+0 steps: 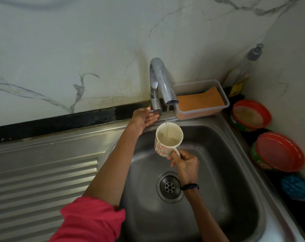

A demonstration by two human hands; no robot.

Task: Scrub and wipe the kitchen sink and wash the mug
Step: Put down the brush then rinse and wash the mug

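A white mug point(165, 142) with a red pattern is held upright over the steel sink point(226, 172), under the tap's spout point(167, 88). A thin stream of water runs into it and it is partly full of cloudy water. My right hand point(184, 165) grips the mug's handle. My left hand point(143, 118) reaches to the tap's base, with fingers straight against the lever there.
A clear plastic tub with an orange sponge point(200, 100) stands right of the tap. A soap dispenser point(244, 67) is in the corner. Two red-rimmed containers point(251, 114) point(279, 151) and a blue scrubber point(296, 189) lie on the right counter. The ridged drainboard point(43, 180) lies to the left.
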